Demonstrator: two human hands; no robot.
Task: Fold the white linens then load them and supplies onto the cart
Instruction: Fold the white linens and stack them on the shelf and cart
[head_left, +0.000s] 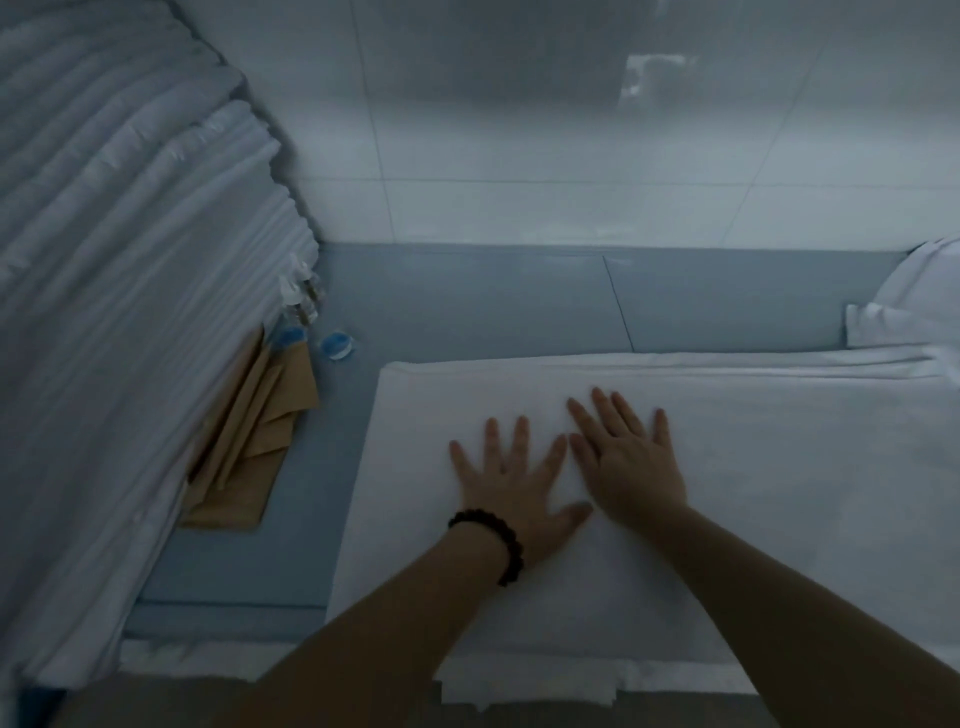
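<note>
White linen lies folded flat on the blue surface, directly under my fingers. I see both hands palm-down on it, side by side. The left hand and the right hand have straight, spread fingers and grasp nothing. Well to the left of my left fingertips, brown paper bags lean against a tall stack of folded linens. Beyond the bags sits a small blue-capped item.
</note>
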